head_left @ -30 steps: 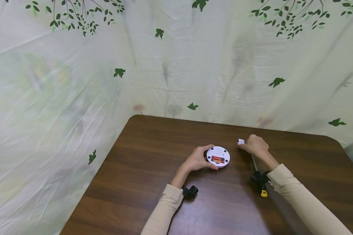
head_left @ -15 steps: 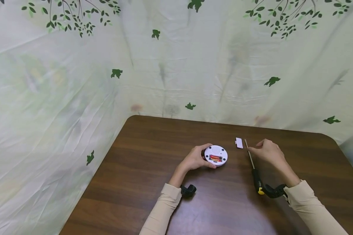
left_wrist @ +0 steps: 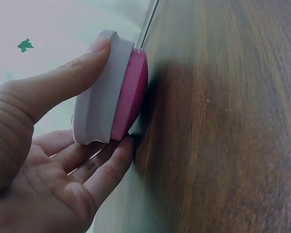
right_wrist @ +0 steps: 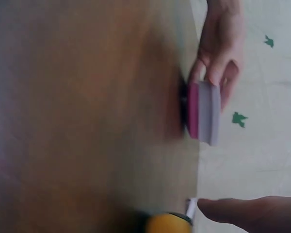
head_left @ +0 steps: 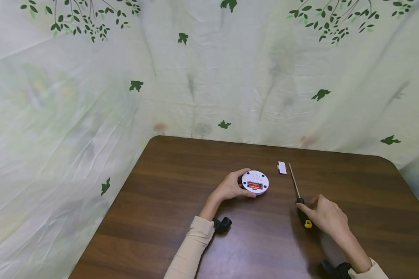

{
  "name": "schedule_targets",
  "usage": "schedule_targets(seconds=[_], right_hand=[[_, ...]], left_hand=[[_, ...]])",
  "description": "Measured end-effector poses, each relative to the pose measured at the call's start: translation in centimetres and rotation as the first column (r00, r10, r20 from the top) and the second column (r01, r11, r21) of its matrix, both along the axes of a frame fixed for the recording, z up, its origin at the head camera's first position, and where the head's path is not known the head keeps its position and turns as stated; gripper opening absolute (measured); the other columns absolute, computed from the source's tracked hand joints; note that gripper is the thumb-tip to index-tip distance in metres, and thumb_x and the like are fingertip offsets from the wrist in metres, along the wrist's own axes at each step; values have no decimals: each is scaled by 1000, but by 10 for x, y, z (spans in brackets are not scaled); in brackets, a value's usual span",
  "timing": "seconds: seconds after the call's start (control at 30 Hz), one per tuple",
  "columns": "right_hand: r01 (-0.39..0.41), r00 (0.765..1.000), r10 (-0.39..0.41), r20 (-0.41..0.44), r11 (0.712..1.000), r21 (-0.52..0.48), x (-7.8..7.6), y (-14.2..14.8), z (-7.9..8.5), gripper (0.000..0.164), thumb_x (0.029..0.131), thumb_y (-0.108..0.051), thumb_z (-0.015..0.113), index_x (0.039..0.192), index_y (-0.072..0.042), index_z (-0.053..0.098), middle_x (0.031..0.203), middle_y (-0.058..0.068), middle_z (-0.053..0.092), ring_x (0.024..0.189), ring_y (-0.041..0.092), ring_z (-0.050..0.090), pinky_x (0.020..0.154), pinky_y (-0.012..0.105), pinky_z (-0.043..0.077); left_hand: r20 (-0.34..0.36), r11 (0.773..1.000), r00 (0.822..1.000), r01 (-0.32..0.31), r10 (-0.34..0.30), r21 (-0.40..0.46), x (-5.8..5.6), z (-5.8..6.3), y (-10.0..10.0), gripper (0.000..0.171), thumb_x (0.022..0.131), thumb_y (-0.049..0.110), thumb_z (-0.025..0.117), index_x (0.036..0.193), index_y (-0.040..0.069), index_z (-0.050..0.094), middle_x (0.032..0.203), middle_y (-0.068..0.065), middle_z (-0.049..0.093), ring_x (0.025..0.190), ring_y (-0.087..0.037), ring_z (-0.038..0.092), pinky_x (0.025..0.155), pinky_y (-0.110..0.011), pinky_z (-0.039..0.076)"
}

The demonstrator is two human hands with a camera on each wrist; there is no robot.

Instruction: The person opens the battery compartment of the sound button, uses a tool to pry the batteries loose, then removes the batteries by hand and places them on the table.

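Note:
My left hand grips a round white device by its edge, thumb on one side and fingers on the other. Two red batteries lie in its uncovered compartment, which faces up. From the side, in the left wrist view, the device has a pink lower part just off or touching the table; which, I cannot tell. A screwdriver with a black, yellow-ended handle lies on the table. Over that handle hovers my right hand, thumb stretched out beside it, with no clear grip. Next to the screwdriver's tip is a small white battery cover.
The brown wooden table has rounded far corners. Behind and left of it hangs a pale curtain printed with leaves. Black wrist mounts sit on both wrists, the right one low over the table.
My right hand has let go of the white battery cover, leaving it on the table, and has come back toward me to the screwdriver's handle. The left hand keeps holding the device.

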State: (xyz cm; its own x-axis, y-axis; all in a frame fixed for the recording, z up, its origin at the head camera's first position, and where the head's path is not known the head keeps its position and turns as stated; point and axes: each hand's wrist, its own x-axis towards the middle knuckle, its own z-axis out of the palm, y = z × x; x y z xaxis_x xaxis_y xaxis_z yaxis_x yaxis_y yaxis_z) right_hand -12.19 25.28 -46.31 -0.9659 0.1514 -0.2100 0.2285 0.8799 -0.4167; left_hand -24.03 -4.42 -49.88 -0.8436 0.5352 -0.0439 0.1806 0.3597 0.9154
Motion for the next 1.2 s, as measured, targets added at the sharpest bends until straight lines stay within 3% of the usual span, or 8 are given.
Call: schedule_targets(seconds=[0.2, 0.37, 0.6, 0.8, 0.93, 1.03, 1.13, 1.2], right_hand=[[37, 998, -38, -45, 999, -22, 18, -11, -14, 76, 94, -60, 67, 121, 10, 59, 83, 7, 71, 69, 20, 62, 53, 33, 42], [67, 995, -68, -78, 998, -14, 21, -18, -21, 68, 93, -54, 71, 117, 9, 60, 84, 11, 66, 69, 22, 58, 53, 33, 40], [67, 989, -69, -134, 998, -16, 25, -20, -27, 50, 96, -35, 70, 114, 11, 60, 78, 13, 61, 62, 23, 54, 49, 33, 39], [132, 976, -139, -168, 990, -51, 28, -13, -26, 45, 100, -34, 63, 114, 9, 61, 90, 20, 64, 70, 27, 60, 51, 35, 42], [211, 949, -228, -220, 973, -98, 30, -5, -24, 48, 103, -39, 57, 117, 7, 60, 100, 24, 64, 75, 31, 62, 54, 36, 42], [286, 911, -317, -263, 947, -150, 29, 3, -21, 52, 103, -41, 53, 121, 7, 59, 108, 27, 63, 84, 38, 63, 59, 41, 43], [327, 875, -382, -297, 920, -218, 27, 11, -18, 55, 104, -41, 51, 126, 8, 56, 105, 27, 62, 83, 40, 61, 61, 42, 42], [333, 864, -407, -297, 904, -269, 27, 16, -17, 56, 106, -42, 50, 132, 8, 52, 96, 23, 61, 74, 33, 58, 58, 39, 41]], left_hand=[[-4, 1000, 1000, -5, 5, -4, 1, 1, -2, 88, 75, 8, 93, 152, 4, 49, 143, -16, 61, 126, -21, 60, 100, -32, 56], [-19, 1000, 1000, -4, 4, -13, 0, 0, -3, 85, 75, 11, 93, 150, 6, 52, 140, -15, 63, 123, -21, 61, 99, -33, 56], [-18, 1000, 1000, 0, 0, -7, 1, 0, -2, 84, 76, 12, 93, 149, 6, 52, 140, -14, 63, 125, -21, 60, 100, -34, 56], [-24, 1000, 1000, 0, -1, -22, 1, 1, 0, 84, 77, 13, 93, 150, 7, 52, 140, -14, 63, 124, -21, 61, 101, -37, 55], [-29, 999, 1000, -2, 1, -36, 2, 0, -1, 84, 77, 15, 93, 150, 8, 52, 139, -13, 64, 123, -21, 60, 101, -40, 54], [-31, 1000, 1000, -3, 2, -30, 2, 0, -1, 84, 77, 15, 93, 150, 7, 52, 139, -14, 64, 123, -22, 60, 102, -41, 54], [-35, 1000, 999, -1, 1, -25, 1, 0, -1, 83, 77, 15, 93, 149, 7, 52, 139, -14, 64, 124, -22, 60, 103, -41, 54], [-37, 1000, 999, 1, -2, -21, 0, 0, 0, 82, 77, 14, 93, 149, 7, 52, 138, -14, 64, 124, -21, 60, 102, -39, 55]])
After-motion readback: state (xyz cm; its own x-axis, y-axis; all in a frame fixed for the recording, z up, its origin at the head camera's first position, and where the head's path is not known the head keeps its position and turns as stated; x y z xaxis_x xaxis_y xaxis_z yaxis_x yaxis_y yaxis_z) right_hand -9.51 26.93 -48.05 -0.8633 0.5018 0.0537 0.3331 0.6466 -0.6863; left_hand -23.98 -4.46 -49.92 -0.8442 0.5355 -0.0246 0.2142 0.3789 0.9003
